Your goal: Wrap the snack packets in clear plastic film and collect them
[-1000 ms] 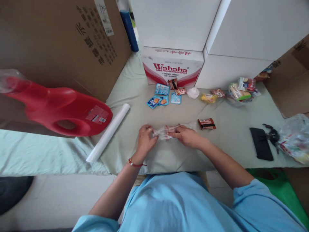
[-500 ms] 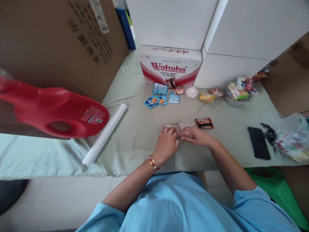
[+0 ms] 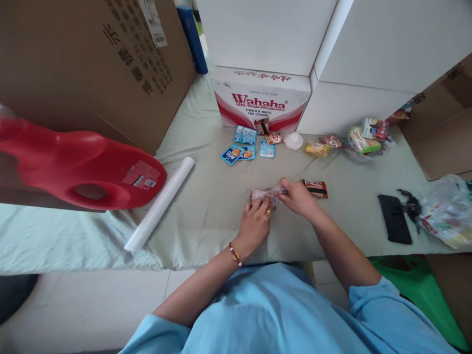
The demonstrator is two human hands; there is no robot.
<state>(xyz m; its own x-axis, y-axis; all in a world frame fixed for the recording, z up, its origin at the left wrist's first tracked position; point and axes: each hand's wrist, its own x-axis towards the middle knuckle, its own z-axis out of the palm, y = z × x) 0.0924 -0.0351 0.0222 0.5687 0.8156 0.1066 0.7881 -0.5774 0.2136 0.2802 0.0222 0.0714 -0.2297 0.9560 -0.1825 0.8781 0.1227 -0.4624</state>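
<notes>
My left hand [image 3: 255, 219], a beaded bracelet at its wrist, lies with outstretched fingers on a small brown packet [image 3: 257, 193] covered in clear plastic wrap. Its fingertips press on the near part of the packet, hiding some of it. Just to the right, my right hand [image 3: 298, 197] is closed in a pinch on the clear plastic wrap [image 3: 276, 191], which is bunched and stretches from the packet to the fingers. Beyond the right hand lies a reddish-brown snack packet [image 3: 316, 189], its left end close behind that hand.
Several blue snack packets [image 3: 245, 133] lie before a Wahaha carton [image 3: 260, 101]. A red jug [image 3: 92, 167] and a white roll [image 3: 160, 204] are at left. Bagged snacks [image 3: 364, 140] sit at back right; a black phone [image 3: 394, 219], keys [image 3: 411, 204] and a plastic bag [image 3: 450, 211] lie at right.
My right hand has moved slightly up and right from the packet, drawing the plastic wrap with it. The left hand stays on the packet, with more of the packet showing.
</notes>
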